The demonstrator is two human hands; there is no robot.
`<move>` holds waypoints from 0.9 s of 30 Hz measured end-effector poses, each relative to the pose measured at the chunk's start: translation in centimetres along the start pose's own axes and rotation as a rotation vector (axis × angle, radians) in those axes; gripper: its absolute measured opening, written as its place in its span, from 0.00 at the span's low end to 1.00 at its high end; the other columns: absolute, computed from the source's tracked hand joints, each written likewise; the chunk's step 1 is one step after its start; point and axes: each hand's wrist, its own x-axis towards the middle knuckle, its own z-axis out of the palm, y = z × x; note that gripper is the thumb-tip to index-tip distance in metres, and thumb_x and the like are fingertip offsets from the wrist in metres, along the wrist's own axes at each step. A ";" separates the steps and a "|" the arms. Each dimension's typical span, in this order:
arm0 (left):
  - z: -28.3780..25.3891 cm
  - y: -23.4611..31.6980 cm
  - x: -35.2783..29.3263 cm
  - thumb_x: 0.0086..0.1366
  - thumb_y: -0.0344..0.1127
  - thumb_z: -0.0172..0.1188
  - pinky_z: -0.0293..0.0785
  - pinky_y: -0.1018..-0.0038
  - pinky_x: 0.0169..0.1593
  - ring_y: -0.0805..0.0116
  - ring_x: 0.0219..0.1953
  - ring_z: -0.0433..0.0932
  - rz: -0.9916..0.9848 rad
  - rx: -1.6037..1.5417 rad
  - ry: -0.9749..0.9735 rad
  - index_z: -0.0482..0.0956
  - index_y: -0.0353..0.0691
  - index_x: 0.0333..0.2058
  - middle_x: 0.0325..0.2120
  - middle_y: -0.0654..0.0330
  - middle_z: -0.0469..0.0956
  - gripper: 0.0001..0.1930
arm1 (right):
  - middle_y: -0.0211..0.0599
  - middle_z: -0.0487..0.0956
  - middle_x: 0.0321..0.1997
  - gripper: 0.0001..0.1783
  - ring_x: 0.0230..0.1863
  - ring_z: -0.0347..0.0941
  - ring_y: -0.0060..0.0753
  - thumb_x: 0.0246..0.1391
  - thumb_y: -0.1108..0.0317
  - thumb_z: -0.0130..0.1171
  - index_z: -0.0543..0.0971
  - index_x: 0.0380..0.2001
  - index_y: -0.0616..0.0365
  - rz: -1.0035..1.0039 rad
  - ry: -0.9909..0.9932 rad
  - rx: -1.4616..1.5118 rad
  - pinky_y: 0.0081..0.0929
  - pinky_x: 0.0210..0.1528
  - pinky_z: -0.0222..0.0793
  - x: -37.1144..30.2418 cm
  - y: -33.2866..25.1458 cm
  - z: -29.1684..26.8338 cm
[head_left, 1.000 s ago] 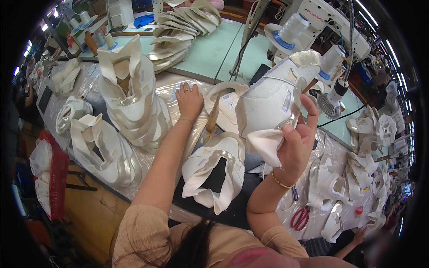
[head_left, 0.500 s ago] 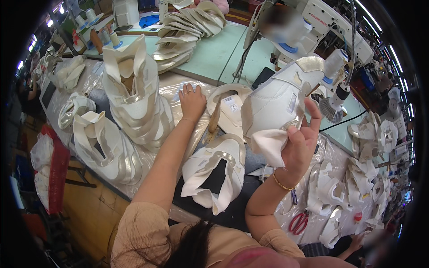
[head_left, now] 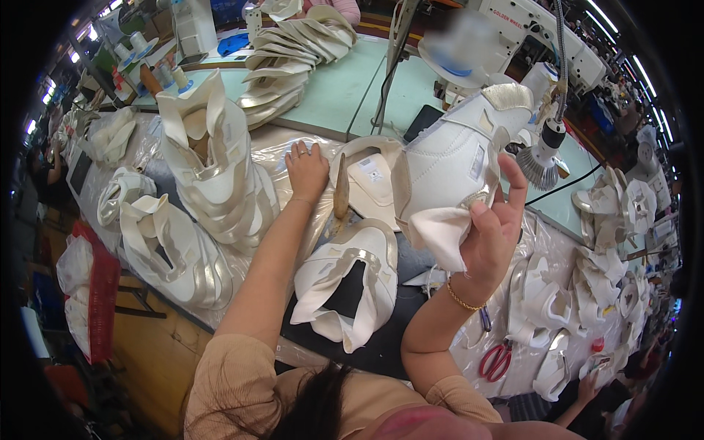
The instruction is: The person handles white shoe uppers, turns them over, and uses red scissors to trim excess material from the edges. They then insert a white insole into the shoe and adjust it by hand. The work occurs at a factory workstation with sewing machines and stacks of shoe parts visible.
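Raised on the right is a white shoe upper [head_left: 447,165] with gold trim. My right hand [head_left: 490,238] pinches its edge between thumb and fingers, the index finger lifted away. My left hand [head_left: 306,174] lies flat on the plastic-covered table, fingers stretched, holding nothing. Right of it are a pointed brown tool [head_left: 341,191] and a cream piece with a white label [head_left: 370,176]. A second upper [head_left: 352,282] rests in front of me on a dark mat [head_left: 403,315]. Left of my left forearm, a tall stack of nested uppers [head_left: 216,165] stands beside a lower stack [head_left: 169,246].
Flat shoe pieces [head_left: 293,66] are piled on the green table [head_left: 359,81] at the back. A sewing machine [head_left: 513,29] and a lamp [head_left: 541,158] stand back right. Red-handled scissors [head_left: 496,361] and more uppers [head_left: 543,301] lie right, near another person's hand [head_left: 588,389].
The view has shifted slightly. The raised upper stays in my right hand, and my left hand remains flat on the table. At lower right, the other person's hand now shows beside an upper.
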 end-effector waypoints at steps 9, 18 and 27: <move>0.0 0.1 0.0 0.60 0.37 0.52 0.57 0.46 0.61 0.43 0.59 0.66 -0.002 0.002 0.017 0.76 0.39 0.44 0.53 0.40 0.71 0.15 | 0.47 0.69 0.56 0.38 0.55 0.68 0.31 0.44 0.78 0.56 0.60 0.62 0.62 -0.013 0.020 -0.001 0.25 0.59 0.61 0.1 -0.1 -0.3; 0.0 0.0 0.0 0.60 0.37 0.52 0.57 0.45 0.61 0.43 0.58 0.66 0.003 -0.008 0.018 0.76 0.39 0.43 0.52 0.40 0.71 0.15 | 0.46 0.69 0.56 0.38 0.56 0.67 0.31 0.44 0.78 0.57 0.60 0.62 0.62 -0.004 0.025 0.009 0.26 0.59 0.61 0.1 0.0 -0.2; 0.2 0.2 0.1 0.60 0.38 0.51 0.56 0.44 0.61 0.41 0.59 0.66 -0.023 -0.018 0.003 0.75 0.38 0.44 0.55 0.38 0.69 0.15 | 0.45 0.70 0.56 0.38 0.55 0.68 0.32 0.43 0.78 0.57 0.60 0.61 0.61 -0.006 0.010 -0.043 0.26 0.59 0.61 -0.2 0.3 0.1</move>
